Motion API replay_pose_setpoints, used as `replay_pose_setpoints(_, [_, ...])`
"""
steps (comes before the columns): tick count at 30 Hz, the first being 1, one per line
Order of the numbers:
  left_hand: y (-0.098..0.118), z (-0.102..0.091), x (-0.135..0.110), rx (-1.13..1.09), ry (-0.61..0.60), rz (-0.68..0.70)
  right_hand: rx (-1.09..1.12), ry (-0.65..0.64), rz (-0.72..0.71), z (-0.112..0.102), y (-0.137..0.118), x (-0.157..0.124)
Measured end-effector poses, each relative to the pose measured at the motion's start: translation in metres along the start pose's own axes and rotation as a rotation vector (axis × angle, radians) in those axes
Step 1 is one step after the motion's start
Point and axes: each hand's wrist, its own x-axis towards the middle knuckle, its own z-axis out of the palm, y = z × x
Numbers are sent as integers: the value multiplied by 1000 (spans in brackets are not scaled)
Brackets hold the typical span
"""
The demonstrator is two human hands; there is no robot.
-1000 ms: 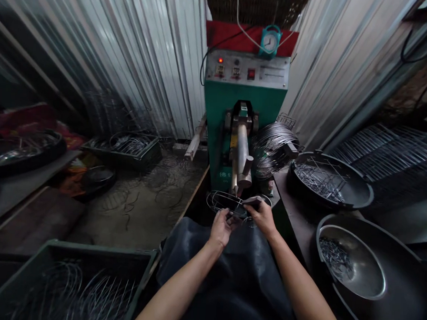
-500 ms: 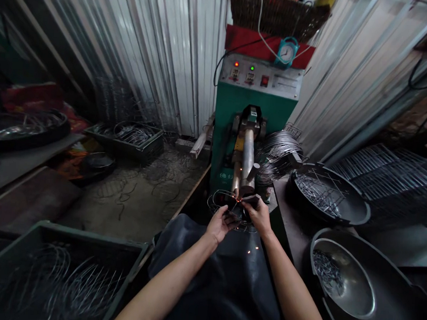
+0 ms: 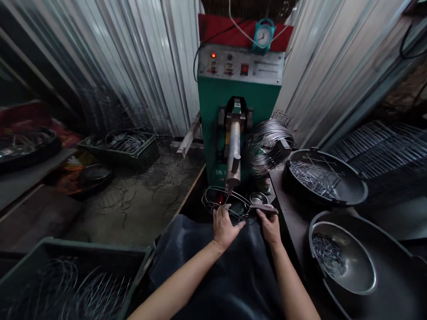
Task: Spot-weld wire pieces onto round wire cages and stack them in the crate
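Observation:
A round wire frame [image 3: 240, 197] of thin bent rods lies just below the machine's metal electrode arm [image 3: 234, 147]. My left hand [image 3: 225, 229] grips its near side, fingers up at the wires and thumb stretched to the right. My right hand [image 3: 270, 226] is closed around a flat dark bar [image 3: 268, 209], its tip close to the frame's right side. Whether the bar touches the wire I cannot tell. A small red glow shows at the frame's left part. The green spot-welding machine [image 3: 209, 112] stands straight ahead, with its red lamp lit.
A wire coil [image 3: 269, 144] hangs right of the machine. On the right stand a pan of short rods [image 3: 353, 189] and a metal bowl with small pieces [image 3: 363, 277]. Green crates with wire parts stand at lower left [image 3: 98, 244] and farther back [image 3: 142, 151].
The sparks are gone and the green lamp is off. The wire frame has come away from the electrode tip. My hands have moved apart, the right one carrying the bar rightward.

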Motion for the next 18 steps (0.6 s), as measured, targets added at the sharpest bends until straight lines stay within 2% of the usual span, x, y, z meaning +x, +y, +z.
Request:
replay_pose_setpoints(3, [-8,4,6,19,-22,18,-49,-58,-62,1,-3,-1])
replay_pose_setpoints(8, [-14,-4,8,46,-2,56,-101,-162,-66,7,-13,1])
replay_pose_setpoints(14, [-11,-19,18,15,65,-41,-149,-244,-138,39,-34,8])
replay_pose_setpoints(18, [-9,-25,29,3,80,-85,-190,-249,-180,57,-38,19])
